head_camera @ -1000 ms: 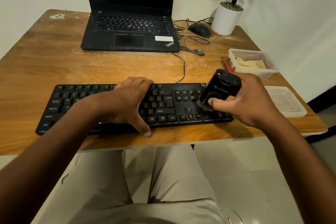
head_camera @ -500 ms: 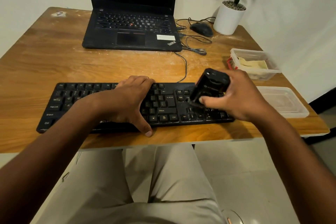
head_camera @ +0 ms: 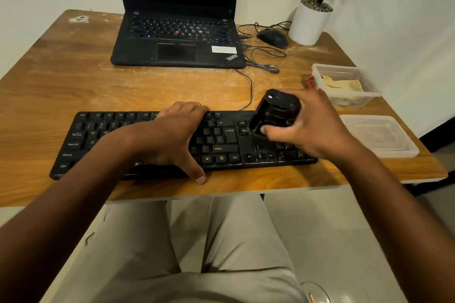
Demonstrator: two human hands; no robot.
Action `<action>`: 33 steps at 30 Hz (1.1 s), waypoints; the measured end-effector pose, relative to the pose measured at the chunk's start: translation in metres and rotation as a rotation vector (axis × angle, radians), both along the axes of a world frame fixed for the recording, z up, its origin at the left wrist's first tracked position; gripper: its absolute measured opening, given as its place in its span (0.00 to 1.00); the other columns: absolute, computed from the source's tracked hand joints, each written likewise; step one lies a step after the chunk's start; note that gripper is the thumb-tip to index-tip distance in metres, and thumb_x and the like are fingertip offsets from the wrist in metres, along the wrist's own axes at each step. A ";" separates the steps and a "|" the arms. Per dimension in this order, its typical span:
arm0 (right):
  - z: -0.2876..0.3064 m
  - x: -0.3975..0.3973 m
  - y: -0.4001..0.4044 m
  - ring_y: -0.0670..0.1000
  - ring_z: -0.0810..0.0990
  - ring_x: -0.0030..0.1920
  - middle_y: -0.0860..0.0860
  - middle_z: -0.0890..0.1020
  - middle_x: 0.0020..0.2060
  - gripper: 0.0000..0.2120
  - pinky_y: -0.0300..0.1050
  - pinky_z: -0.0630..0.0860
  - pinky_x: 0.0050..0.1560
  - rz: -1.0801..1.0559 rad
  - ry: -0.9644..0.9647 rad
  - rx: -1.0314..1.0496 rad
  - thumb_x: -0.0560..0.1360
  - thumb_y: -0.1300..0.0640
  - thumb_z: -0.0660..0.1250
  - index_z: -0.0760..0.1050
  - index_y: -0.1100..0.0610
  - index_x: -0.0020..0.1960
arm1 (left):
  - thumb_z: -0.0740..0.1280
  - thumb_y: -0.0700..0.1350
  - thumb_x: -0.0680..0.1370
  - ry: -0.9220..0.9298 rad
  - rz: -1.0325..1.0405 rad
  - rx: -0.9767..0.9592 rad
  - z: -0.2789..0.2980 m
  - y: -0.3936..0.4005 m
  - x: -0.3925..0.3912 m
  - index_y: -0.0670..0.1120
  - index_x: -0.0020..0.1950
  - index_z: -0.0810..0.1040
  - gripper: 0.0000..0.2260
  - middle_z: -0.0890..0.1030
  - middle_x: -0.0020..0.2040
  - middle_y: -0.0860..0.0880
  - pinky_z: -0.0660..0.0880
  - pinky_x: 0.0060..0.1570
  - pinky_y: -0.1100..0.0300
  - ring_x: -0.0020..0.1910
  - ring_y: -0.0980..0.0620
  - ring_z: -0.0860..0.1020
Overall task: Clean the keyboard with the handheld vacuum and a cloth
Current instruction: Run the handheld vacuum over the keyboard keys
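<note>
Vacuuming is under way: your right hand [head_camera: 312,128] grips the handheld vacuum [head_camera: 274,114] on the keyboard [head_camera: 221,141], your left hand [head_camera: 172,138] presses flat. Wiping is left.

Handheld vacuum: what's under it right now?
Under the handheld vacuum, gripped by the right hand, lies the right part of the keyboard, near the navigation keys above the arrows. The nozzle and the keys directly below it are hidden.

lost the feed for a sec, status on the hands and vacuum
Left hand flat on keyboard, steadying it. Right hand grips vacuum, nozzle down on the right-side keys. Nothing in the way.
</note>
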State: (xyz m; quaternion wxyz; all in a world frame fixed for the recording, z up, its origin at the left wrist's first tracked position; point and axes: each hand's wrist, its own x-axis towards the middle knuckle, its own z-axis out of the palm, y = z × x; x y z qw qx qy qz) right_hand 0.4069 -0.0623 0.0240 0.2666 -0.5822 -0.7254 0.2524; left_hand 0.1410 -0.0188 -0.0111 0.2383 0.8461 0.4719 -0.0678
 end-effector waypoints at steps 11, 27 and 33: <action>0.008 0.007 -0.020 0.43 0.83 0.45 0.45 0.86 0.42 0.16 0.39 0.81 0.44 0.109 -0.075 -0.078 0.66 0.56 0.80 0.83 0.47 0.52 | 0.81 0.65 0.56 0.002 0.003 -0.002 0.002 0.000 0.002 0.54 0.81 0.44 0.65 0.53 0.78 0.54 0.51 0.76 0.49 0.77 0.49 0.50; 0.014 0.054 -0.001 0.37 0.82 0.49 0.43 0.86 0.47 0.20 0.29 0.75 0.45 -0.072 -0.019 -0.057 0.66 0.59 0.81 0.81 0.50 0.56 | 0.80 0.67 0.56 0.029 0.005 0.000 0.000 0.001 0.002 0.53 0.81 0.41 0.66 0.49 0.80 0.54 0.47 0.76 0.50 0.78 0.50 0.47; 0.001 0.043 0.039 0.37 0.81 0.50 0.40 0.83 0.47 0.19 0.28 0.75 0.45 -0.075 -0.010 0.031 0.67 0.59 0.81 0.80 0.48 0.54 | 0.80 0.67 0.54 0.035 0.018 -0.008 0.001 0.001 0.004 0.53 0.81 0.42 0.68 0.50 0.80 0.54 0.50 0.76 0.50 0.78 0.51 0.49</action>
